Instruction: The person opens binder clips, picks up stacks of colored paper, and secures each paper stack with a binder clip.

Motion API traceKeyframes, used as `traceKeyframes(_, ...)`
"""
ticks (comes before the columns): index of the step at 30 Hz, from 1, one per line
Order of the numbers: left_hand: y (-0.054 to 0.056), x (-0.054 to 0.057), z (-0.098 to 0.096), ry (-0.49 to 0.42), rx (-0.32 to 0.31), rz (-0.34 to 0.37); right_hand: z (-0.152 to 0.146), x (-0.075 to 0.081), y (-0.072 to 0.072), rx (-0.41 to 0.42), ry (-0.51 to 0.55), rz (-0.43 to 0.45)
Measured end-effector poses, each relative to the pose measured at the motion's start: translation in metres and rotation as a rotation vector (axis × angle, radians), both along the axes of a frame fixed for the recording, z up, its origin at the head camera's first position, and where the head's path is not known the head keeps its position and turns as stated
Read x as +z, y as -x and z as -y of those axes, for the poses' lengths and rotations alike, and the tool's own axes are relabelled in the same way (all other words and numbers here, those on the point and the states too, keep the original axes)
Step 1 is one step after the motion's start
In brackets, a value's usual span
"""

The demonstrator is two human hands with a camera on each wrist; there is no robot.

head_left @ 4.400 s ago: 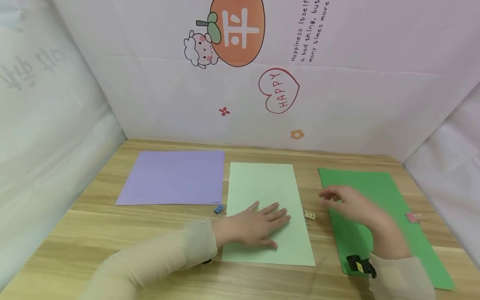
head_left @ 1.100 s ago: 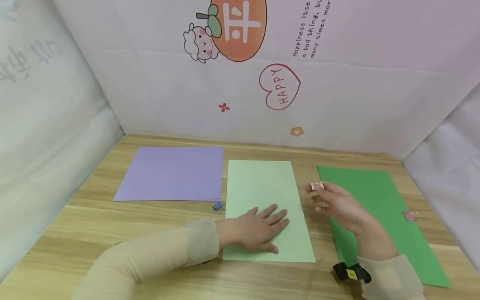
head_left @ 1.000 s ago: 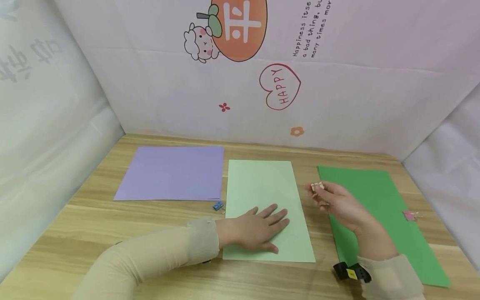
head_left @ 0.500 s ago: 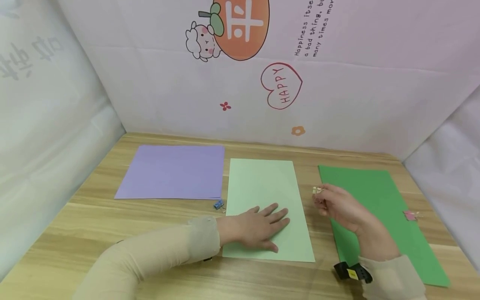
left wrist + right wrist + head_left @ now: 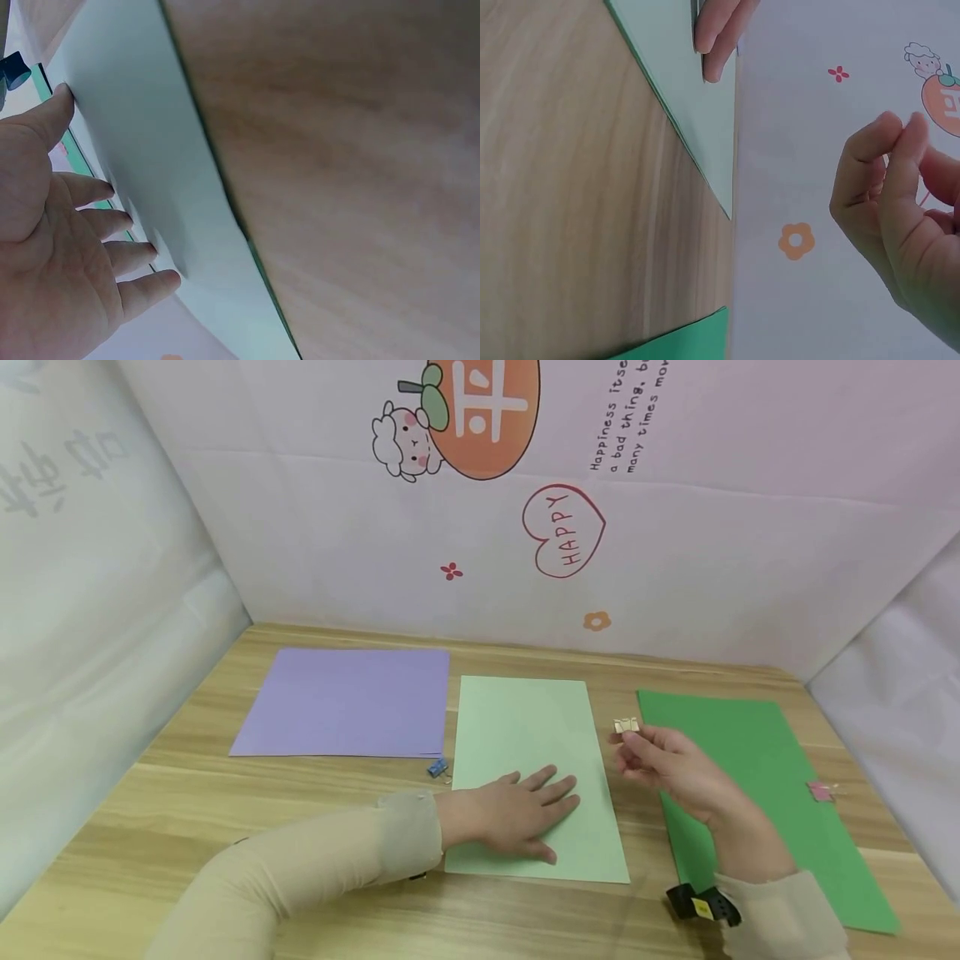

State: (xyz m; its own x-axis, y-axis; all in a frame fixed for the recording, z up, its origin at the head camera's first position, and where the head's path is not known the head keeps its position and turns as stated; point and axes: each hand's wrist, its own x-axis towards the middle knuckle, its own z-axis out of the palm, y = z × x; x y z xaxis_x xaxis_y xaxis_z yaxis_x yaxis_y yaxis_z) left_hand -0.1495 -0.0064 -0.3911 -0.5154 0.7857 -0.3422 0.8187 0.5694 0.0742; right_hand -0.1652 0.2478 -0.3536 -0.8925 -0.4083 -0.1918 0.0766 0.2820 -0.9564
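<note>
My left hand (image 5: 517, 814) rests palm down, fingers spread, on the pale green paper (image 5: 525, 718) in the middle of the table. Its fingers look straight in the left wrist view, where the paper's edge (image 5: 142, 127) runs beside them. Between thumb and fingers, my right hand (image 5: 682, 772) pinches a small pale gold binder clip (image 5: 626, 725). That clip is held above the table, just right of the pale green paper. In the right wrist view the right hand (image 5: 907, 202) has its fingertips together and the clip is hidden behind them.
A blue binder clip (image 5: 438, 767) lies by the pale green paper's left edge, close to the purple paper (image 5: 345, 702). Under the right forearm is a darker green paper (image 5: 727, 727), with a pink binder clip (image 5: 820, 791) on its right edge. A white printed sheet (image 5: 337, 552) closes the back.
The pale gold clip lay on the table beside the paper; my right hand picked it up and has turned it about in its fingers. The left hand has stayed in place.
</note>
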Motion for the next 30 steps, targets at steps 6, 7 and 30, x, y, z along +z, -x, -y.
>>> traceKeyframes(6,0.0,0.001,0.001,0.0,-0.001,0.004,0.001,-0.002,0.0,-0.056,0.008,-0.035)
traceKeyframes(7,0.0,0.001,0.002,0.002,-0.001,0.005,0.0,-0.003,0.0,-0.069,0.01,-0.043)
traceKeyframes(30,0.013,0.009,0.036,-0.044,0.148,-0.013,-0.004,0.0,0.002,-0.122,0.016,-0.056)
